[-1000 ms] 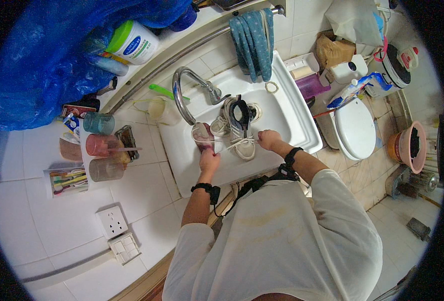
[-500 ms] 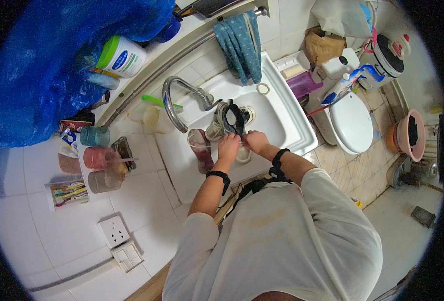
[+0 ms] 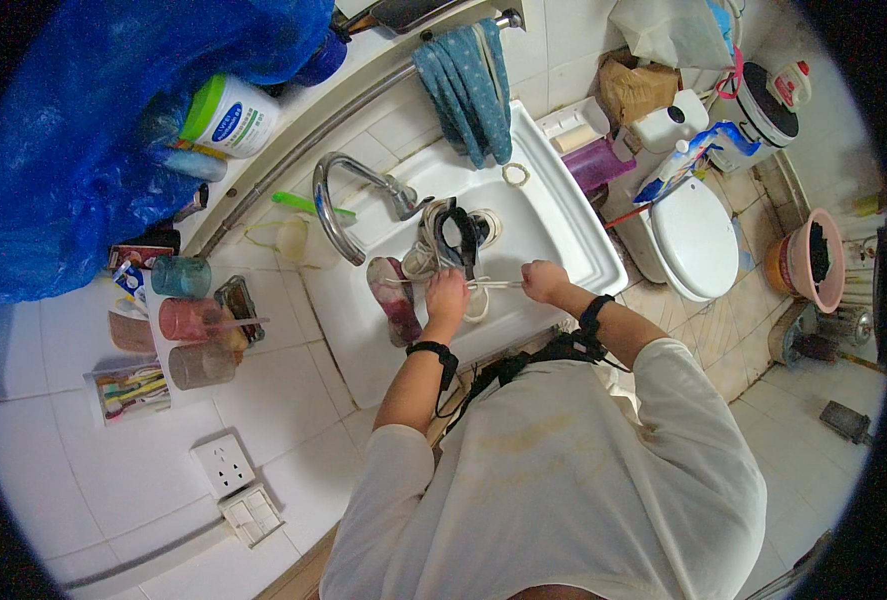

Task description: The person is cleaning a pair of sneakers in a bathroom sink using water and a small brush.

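L hand (image 3: 446, 297) + R hand (image 3: 544, 281) pull lace (image 3: 493, 285) taut | shoe (image 3: 450, 240) mid-sink (image 3: 563, 225), faucet (image 3: 348, 190) close

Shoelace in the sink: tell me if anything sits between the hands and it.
Nothing visible does. The left hand and right hand both grip the white shoelace, stretched between them above the sneaker in the sink.

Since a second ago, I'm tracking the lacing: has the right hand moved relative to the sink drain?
Yes. The right hand has pulled out to the right, away from the shoe over the drain, drawing the white lace taut from the left hand.
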The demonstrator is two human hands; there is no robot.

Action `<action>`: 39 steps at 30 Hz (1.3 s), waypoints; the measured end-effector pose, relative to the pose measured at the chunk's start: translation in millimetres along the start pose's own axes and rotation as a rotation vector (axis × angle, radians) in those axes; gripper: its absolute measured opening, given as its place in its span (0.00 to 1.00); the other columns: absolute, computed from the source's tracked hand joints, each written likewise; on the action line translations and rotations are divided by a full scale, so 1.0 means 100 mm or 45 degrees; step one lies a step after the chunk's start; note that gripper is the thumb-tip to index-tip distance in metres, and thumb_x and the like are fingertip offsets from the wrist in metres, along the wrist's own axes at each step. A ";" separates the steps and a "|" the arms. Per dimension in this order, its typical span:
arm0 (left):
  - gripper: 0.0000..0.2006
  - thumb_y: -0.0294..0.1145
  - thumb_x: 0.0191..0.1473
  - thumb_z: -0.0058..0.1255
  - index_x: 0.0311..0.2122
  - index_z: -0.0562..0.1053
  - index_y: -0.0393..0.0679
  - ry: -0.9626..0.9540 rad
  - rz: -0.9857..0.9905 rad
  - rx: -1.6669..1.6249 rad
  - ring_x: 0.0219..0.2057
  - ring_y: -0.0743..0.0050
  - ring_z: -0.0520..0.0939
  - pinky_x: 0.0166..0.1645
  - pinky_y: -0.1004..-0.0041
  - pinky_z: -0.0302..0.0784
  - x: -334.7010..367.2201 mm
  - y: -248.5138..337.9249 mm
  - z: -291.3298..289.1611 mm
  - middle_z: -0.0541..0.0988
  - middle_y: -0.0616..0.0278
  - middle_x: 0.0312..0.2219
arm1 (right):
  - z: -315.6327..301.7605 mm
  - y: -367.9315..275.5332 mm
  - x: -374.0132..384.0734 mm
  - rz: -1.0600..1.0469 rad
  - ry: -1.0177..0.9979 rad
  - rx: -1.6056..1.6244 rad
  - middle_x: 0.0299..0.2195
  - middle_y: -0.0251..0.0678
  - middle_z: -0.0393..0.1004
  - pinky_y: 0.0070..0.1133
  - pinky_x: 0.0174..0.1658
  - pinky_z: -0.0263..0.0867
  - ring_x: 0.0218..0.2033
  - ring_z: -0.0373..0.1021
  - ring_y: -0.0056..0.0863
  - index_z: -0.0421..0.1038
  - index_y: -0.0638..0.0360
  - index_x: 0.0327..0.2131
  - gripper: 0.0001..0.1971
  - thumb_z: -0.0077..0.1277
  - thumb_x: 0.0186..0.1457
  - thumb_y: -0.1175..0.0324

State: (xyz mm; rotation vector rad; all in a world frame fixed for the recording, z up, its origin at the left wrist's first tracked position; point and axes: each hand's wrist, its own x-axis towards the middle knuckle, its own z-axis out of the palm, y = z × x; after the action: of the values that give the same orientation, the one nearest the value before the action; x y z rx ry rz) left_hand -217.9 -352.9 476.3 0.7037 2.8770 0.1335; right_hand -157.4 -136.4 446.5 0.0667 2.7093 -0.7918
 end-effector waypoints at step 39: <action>0.03 0.28 0.37 0.50 0.22 0.72 0.42 0.147 -0.279 -0.360 0.32 0.50 0.74 0.38 0.59 0.70 -0.18 -0.43 0.09 0.74 0.52 0.29 | 0.09 -0.19 -0.05 0.115 0.158 0.060 0.34 0.43 0.64 0.33 0.36 0.66 0.34 0.67 0.42 0.69 0.58 0.26 0.08 0.48 0.41 0.65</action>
State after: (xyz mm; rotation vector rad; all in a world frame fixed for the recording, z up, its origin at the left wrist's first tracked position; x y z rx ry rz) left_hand -219.8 -398.5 464.2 0.3371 2.9319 0.5535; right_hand -153.2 -157.3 451.1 0.2557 2.7802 -0.8511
